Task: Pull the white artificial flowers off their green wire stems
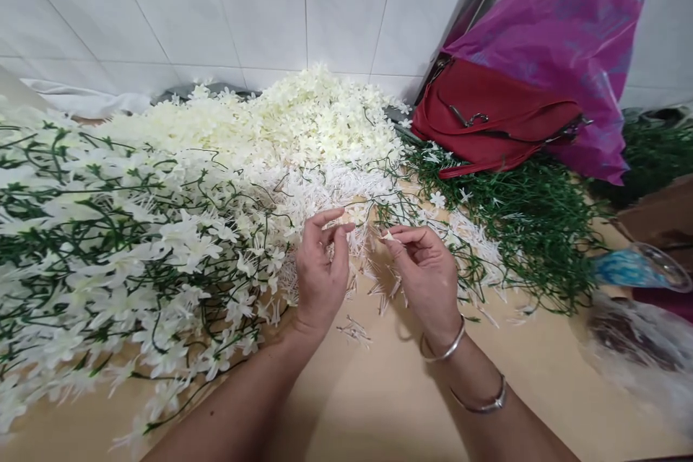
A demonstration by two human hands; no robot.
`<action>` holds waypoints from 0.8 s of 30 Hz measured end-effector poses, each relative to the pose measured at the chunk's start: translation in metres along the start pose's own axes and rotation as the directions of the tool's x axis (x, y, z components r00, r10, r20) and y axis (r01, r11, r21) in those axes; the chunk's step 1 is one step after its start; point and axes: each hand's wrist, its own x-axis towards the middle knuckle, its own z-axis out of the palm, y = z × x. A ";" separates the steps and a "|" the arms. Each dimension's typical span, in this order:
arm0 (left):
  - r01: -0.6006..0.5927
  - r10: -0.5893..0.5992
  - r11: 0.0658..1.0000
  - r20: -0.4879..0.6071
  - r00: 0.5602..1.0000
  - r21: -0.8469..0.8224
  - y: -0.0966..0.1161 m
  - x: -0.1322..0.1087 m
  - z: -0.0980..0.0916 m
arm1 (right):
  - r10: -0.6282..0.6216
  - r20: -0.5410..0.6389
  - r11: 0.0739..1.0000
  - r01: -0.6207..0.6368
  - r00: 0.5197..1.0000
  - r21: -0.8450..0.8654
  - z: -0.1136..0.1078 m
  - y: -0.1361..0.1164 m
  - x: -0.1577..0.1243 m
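My left hand [320,266] is raised over the tan table [379,404], fingers curled, thumb and forefinger pinched near a thin green stem [373,208] that runs toward my right hand. My right hand [425,271] pinches a small white flower piece [388,235] between thumb and fingertips. Just beyond both hands lies a heap of white plastic stamens [336,184]. Behind that is a mound of loose cream petals [303,123]. Assembled white-flower sprigs [119,245] on green stems spread to the left.
Bare green stems [535,224] are piled to the right. A red handbag [492,119] and a purple plastic bag [568,36] lean against the tiled wall. A blue-filled clear bag [633,267] and a cardboard box [660,216] sit at the right edge.
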 end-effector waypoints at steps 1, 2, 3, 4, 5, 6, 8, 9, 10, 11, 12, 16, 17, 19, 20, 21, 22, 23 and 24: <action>-0.008 0.007 1.000 -0.031 0.999 -0.026 -0.002 0.001 0.000 | -0.004 -0.010 1.000 0.004 1.000 -0.016 -0.001 0.001 0.001; -0.015 0.012 0.999 -0.052 0.999 -0.044 -0.003 0.002 0.000 | -0.008 -0.014 1.000 0.007 1.000 -0.030 -0.003 0.001 0.002; -0.023 0.019 0.998 -0.068 0.998 -0.056 -0.005 0.003 0.001 | -0.013 -0.017 0.999 0.012 1.000 -0.041 -0.004 0.002 0.002; -0.032 0.027 0.997 -0.080 0.996 -0.063 -0.006 0.003 0.001 | -0.019 -0.016 0.999 0.018 1.000 -0.051 -0.005 0.002 0.002; -0.044 0.038 0.997 -0.089 0.995 -0.066 -0.007 0.003 0.001 | -0.027 -0.013 0.998 0.026 1.000 -0.058 -0.005 0.002 0.002; -0.055 0.049 0.996 -0.096 0.994 -0.065 -0.007 0.003 0.001 | -0.037 -0.008 0.997 0.037 0.999 -0.064 -0.006 0.002 0.002; -0.074 0.067 0.995 -0.104 0.992 -0.066 -0.008 0.002 0.002 | -0.060 0.004 0.995 0.060 0.998 -0.082 -0.006 0.002 0.001; -0.078 0.071 0.994 -0.102 0.992 -0.070 -0.008 0.002 0.002 | -0.070 0.009 0.993 0.071 0.997 -0.092 -0.006 0.003 0.001; -0.081 0.074 0.994 -0.095 0.993 -0.075 -0.008 0.002 0.002 | -0.080 0.013 0.991 0.080 0.997 -0.103 -0.005 0.003 0.000; -0.083 0.077 0.994 -0.084 0.994 -0.076 -0.007 0.001 0.002 | -0.086 0.013 0.990 0.087 0.996 -0.114 -0.005 0.003 0.000; -0.086 0.081 0.994 -0.070 0.994 -0.072 -0.007 0.000 0.003 | -0.088 0.014 0.988 0.090 0.996 -0.123 -0.004 0.003 0.000; -0.107 0.107 0.994 -0.033 0.994 -0.025 -0.004 -0.001 0.002 | -0.089 0.006 0.981 0.089 0.996 -0.173 -0.004 0.001 -0.002; -0.114 0.113 0.993 -0.033 0.993 -0.011 -0.002 -0.001 0.002 | -0.095 0.007 0.978 0.095 0.995 -0.183 -0.004 -0.001 -0.003; -0.143 0.144 0.989 -0.031 0.989 0.022 0.003 -0.002 0.001 | -0.118 0.014 0.973 0.119 0.993 -0.198 -0.003 -0.003 -0.004; -0.173 0.174 0.984 -0.023 0.984 0.046 0.006 -0.003 0.001 | -0.134 0.026 0.970 0.137 0.991 -0.203 -0.003 -0.004 -0.005; -0.215 0.216 0.974 -0.005 0.976 0.074 0.011 -0.004 0.001 | -0.151 0.041 0.966 0.157 0.988 -0.206 -0.003 -0.004 -0.006; -0.264 0.263 0.959 0.027 0.964 0.099 0.016 -0.005 0.000 | -0.168 0.056 0.962 0.176 0.984 -0.208 -0.002 -0.004 -0.007; -0.310 0.303 0.944 0.070 0.950 0.113 0.022 -0.005 0.000 | -0.182 0.070 0.958 0.193 0.981 -0.212 -0.002 -0.005 -0.008; -0.334 0.322 0.936 0.114 0.940 0.113 0.029 -0.004 -0.001 | -0.190 0.083 0.955 0.204 0.978 -0.215 -0.002 -0.006 -0.009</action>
